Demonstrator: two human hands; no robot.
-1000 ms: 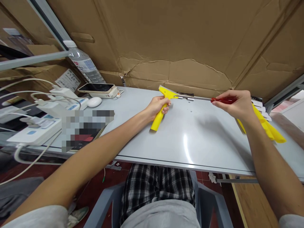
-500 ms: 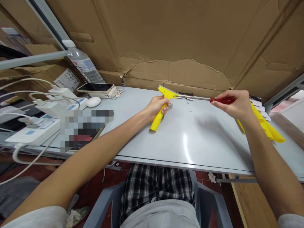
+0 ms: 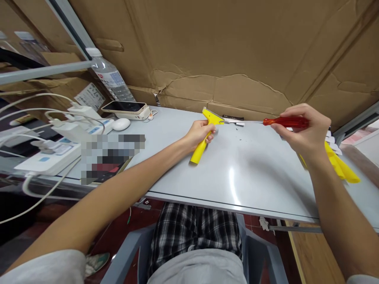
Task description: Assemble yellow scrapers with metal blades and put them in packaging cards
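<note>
My left hand (image 3: 201,135) is wrapped round the yellow handle of a scraper (image 3: 199,153), tilted with its wide head up and away from me. A screwdriver (image 3: 286,122) with a clear red handle is gripped in my right hand (image 3: 309,128). Its metal shaft points left, and the tip meets the right side of the scraper's head. Small screws (image 3: 240,139) lie on the table just right of the scraper. Behind the shaft lies a dark flat packet (image 3: 233,118) with pale pieces. More yellow scrapers (image 3: 340,163) rest beyond my right wrist, partly hidden by it.
On the left stand white power strips (image 3: 47,158) with plugs and cables, a white mouse (image 3: 121,124), a phone (image 3: 126,106) on a pale block, and a water bottle (image 3: 112,77). Cardboard (image 3: 237,47) walls the back of the grey table (image 3: 183,181).
My right hand has shifted back along the screwdriver handle, so more of the red shows. The screwdriver tip stays at the scraper head. The whole view has shifted slightly.
</note>
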